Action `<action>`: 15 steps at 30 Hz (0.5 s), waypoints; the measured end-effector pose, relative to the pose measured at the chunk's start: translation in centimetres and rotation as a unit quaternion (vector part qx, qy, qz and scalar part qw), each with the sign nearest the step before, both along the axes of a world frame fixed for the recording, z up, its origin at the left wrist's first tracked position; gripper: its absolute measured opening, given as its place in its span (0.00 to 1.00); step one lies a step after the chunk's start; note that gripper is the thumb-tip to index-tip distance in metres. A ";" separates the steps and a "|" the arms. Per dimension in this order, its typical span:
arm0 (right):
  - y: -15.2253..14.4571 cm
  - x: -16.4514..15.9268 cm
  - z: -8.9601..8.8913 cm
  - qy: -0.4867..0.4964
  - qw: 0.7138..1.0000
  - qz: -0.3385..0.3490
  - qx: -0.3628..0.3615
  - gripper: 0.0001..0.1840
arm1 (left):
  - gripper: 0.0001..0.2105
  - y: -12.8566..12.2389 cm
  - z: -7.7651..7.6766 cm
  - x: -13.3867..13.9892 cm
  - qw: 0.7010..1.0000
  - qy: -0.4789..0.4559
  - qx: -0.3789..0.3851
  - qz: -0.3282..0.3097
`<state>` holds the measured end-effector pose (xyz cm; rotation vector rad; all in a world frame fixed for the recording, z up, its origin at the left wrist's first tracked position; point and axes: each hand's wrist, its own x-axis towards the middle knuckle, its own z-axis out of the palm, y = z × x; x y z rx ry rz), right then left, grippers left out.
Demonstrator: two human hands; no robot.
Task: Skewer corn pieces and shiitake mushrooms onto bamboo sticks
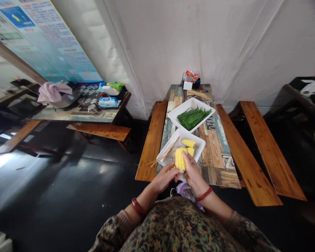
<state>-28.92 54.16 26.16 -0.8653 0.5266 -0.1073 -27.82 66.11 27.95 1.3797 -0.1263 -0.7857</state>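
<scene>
Right fingers (pixel 184 156) close around a corn piece (pixel 179 158) over the near tray (pixel 202 145), by the tabletop's (pixel 212 148) near-left corner; left fingers (pixel 173 172) curl at the corn's lower end, grip unclear. Thin sticks (pixel 170 149) and more corn (pixel 188 142) share that tray; the far tray (pixel 193 102) holds green stalks (pixel 194 118).

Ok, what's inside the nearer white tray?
The nearer white tray holds yellow corn pieces and thin brown sticks jutting over its rim. The held corn, left hand and right hand hide part of it; what lies there can't be seen.
</scene>
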 end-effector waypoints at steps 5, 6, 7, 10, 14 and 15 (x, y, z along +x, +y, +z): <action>-0.2 -0.1 -0.4 -0.011 1.000 -0.013 -0.003 0.21 | 0.06 -0.3 0.2 0.1 0.996 -0.045 0.061 -0.034; -0.1 -0.1 -0.5 -0.011 1.000 -0.012 -0.008 0.21 | 0.06 -0.4 0.1 0.1 0.996 -0.046 0.069 -0.035; -0.1 -0.1 -0.6 -0.009 1.000 -0.012 -0.013 0.22 | 0.05 -0.4 -0.1 0.1 0.996 -0.045 0.075 -0.035; 0.1 -0.1 -0.7 0.000 1.000 -0.016 -0.021 0.25 | 0.05 -0.7 -0.7 0.1 0.996 -0.034 0.083 -0.018; 0.1 0.2 -0.6 -0.007 1.000 -0.015 -0.005 0.24 | 0.04 -0.9 -1.7 0.2 0.996 -0.005 0.081 0.040; 0.0 0.2 -0.6 -0.010 1.000 -0.014 0.000 0.22 | 0.04 -0.9 -1.8 0.2 0.996 0.000 0.076 0.044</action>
